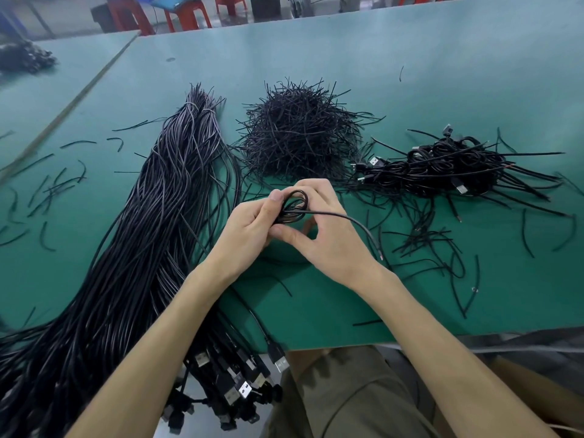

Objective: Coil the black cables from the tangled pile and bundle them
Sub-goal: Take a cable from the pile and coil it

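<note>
Both hands meet over the middle of the green table. My left hand and my right hand together hold a small coil of black cable, fingers curled round its loops. The coil's loose tail curves out to the right and down to the table. A long thick bundle of uncoiled black cables lies to the left, its USB plugs hanging over the near edge. A heap of coiled cables sits at the right.
A mound of short black ties lies behind my hands. Loose short pieces are scattered left and right on the mat. Red stools stand beyond the far edge. Another dark pile lies on the neighbouring table.
</note>
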Demonstrator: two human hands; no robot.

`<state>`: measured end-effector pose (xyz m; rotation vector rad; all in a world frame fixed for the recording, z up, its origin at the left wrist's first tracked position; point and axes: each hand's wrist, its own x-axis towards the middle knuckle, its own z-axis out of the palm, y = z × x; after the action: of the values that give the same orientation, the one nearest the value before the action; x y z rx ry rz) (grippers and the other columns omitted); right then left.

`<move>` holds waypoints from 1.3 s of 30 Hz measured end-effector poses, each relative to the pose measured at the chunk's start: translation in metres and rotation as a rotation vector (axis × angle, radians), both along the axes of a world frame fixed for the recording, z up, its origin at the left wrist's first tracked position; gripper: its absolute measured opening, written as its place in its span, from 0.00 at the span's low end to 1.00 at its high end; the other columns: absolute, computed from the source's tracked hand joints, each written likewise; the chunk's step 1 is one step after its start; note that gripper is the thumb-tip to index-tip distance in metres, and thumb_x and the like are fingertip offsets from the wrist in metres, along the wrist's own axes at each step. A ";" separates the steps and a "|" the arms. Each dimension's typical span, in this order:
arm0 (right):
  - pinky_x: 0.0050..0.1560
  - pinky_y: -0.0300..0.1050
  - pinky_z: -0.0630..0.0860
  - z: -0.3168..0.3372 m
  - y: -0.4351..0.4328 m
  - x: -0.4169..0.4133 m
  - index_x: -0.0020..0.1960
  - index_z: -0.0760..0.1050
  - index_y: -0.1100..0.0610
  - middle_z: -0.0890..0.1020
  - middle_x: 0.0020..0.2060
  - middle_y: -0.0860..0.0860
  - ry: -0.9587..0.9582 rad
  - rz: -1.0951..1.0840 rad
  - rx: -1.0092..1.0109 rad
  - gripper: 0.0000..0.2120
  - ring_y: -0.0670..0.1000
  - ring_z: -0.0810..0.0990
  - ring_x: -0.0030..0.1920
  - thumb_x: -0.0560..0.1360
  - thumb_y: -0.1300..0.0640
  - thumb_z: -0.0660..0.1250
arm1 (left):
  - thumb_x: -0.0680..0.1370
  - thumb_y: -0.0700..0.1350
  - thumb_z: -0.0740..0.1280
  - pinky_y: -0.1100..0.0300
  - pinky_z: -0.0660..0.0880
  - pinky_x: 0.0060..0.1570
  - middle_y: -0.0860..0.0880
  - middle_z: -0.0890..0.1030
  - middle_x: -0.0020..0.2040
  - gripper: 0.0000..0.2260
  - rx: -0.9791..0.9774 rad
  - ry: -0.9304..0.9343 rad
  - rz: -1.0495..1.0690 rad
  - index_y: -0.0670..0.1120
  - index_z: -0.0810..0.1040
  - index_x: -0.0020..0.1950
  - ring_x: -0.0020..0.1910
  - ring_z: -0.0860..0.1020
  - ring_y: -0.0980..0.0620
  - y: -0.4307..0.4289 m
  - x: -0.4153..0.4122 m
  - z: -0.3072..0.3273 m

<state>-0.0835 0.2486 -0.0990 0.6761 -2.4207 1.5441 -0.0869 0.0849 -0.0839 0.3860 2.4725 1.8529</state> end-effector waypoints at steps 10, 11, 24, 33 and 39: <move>0.43 0.30 0.69 -0.004 0.001 -0.002 0.47 0.75 0.59 0.80 0.39 0.46 -0.023 -0.069 -0.027 0.07 0.45 0.77 0.41 0.79 0.56 0.70 | 0.88 0.52 0.55 0.64 0.57 0.25 0.57 0.63 0.26 0.23 -0.006 0.002 0.083 0.48 0.61 0.34 0.24 0.59 0.57 0.001 -0.003 -0.002; 0.41 0.30 0.68 -0.003 0.002 -0.001 0.45 0.75 0.60 0.79 0.37 0.47 -0.021 -0.071 -0.046 0.08 0.46 0.76 0.39 0.80 0.57 0.69 | 0.88 0.52 0.55 0.64 0.57 0.25 0.57 0.63 0.26 0.22 -0.002 0.001 0.083 0.47 0.61 0.34 0.25 0.59 0.56 0.001 -0.003 -0.002; 0.36 0.37 0.65 -0.002 -0.001 0.001 0.44 0.68 0.58 0.71 0.32 0.42 0.045 -0.108 0.103 0.11 0.47 0.68 0.34 0.81 0.57 0.67 | 0.87 0.57 0.53 0.65 0.59 0.25 0.57 0.64 0.25 0.24 -0.023 -0.006 0.120 0.49 0.66 0.33 0.25 0.60 0.57 0.002 -0.006 -0.006; 0.37 0.39 0.64 -0.001 0.002 -0.002 0.42 0.67 0.61 0.69 0.36 0.47 0.149 -0.181 0.040 0.09 0.48 0.67 0.35 0.79 0.66 0.65 | 0.87 0.41 0.58 0.59 0.75 0.53 0.48 0.81 0.50 0.11 -0.249 0.407 0.041 0.42 0.79 0.61 0.50 0.79 0.51 -0.003 -0.007 -0.006; 0.38 0.34 0.65 -0.001 0.004 -0.004 0.42 0.68 0.63 0.71 0.34 0.46 0.075 -0.182 -0.044 0.10 0.46 0.69 0.35 0.80 0.65 0.67 | 0.81 0.32 0.67 0.67 0.70 0.59 0.54 0.78 0.57 0.16 -0.341 0.455 -0.020 0.43 0.78 0.67 0.58 0.77 0.58 -0.004 -0.008 -0.007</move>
<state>-0.0870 0.2529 -0.0999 0.4820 -2.3144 1.4689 -0.0951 0.0809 -0.0914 0.8908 2.9829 1.4147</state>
